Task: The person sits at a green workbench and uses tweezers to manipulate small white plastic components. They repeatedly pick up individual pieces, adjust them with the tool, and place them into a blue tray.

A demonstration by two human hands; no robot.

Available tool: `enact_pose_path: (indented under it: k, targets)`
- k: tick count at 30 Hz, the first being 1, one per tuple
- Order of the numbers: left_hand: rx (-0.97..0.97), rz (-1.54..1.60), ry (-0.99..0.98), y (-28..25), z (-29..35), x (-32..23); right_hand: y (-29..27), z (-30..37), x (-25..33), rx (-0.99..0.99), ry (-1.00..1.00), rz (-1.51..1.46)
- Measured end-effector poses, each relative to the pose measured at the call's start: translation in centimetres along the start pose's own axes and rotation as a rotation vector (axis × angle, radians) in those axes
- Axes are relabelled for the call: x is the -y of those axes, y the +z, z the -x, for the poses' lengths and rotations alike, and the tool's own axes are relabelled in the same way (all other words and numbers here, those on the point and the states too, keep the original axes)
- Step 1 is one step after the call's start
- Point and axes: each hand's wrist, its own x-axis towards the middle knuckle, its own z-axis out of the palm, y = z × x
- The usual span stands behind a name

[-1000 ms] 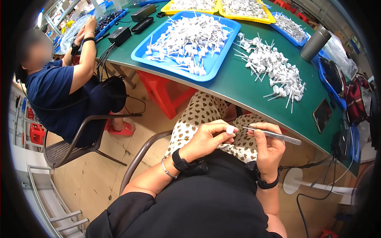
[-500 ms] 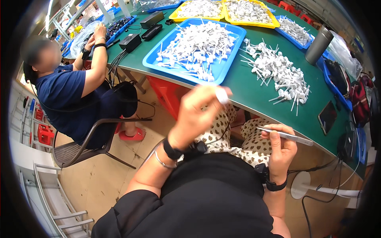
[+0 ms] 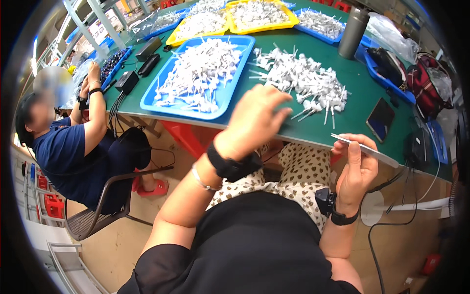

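Observation:
My left hand (image 3: pixel 257 119) reaches over the table's near edge, between the blue tray and a loose pile of white plastic parts with thin stems (image 3: pixel 306 81). Its thumb and fingers are apart, and nothing shows between them. The fingertips are close to the pile's near left side; whether they touch it I cannot tell. My right hand (image 3: pixel 358 171) is closed on metal tweezers (image 3: pixel 384 158), held out near the table edge with the tips toward the left. More of the same white parts fill the blue tray (image 3: pixel 231 93).
Yellow trays (image 3: pixel 290 22) of white parts stand at the back. A grey bottle (image 3: pixel 353 33), a phone (image 3: pixel 380 119) and a dark red bag (image 3: pixel 429 85) are on the right. At left, a co-worker in a dark blue shirt (image 3: pixel 63 157) sits beside black boxes with cables (image 3: pixel 127 82).
My left hand has moved from above my lap toward the pile, and the white piece it held no longer shows. The view has turned right. My right hand still holds the tweezers.

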Motion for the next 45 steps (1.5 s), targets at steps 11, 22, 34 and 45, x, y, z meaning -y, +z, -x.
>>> enact_pose_path:
  k: [11,22,34,45]
  targets:
    - [-0.023,-0.072,-0.075,6.2,-1.5,-1.0,-0.4,-0.1,-0.1,-0.046,0.024,-0.058]
    - [-0.099,0.657,-0.46,1.6,1.4,-1.8,1.1,1.0,-0.3,0.028,0.108,-0.117]
    - [-0.074,0.79,-0.57,0.2,12.6,-4.1,4.8,4.8,-2.2,0.304,0.265,-0.19]
    - [-0.057,0.653,-0.405,1.7,14.3,-3.0,5.6,6.2,-3.4,0.361,0.218,0.001]
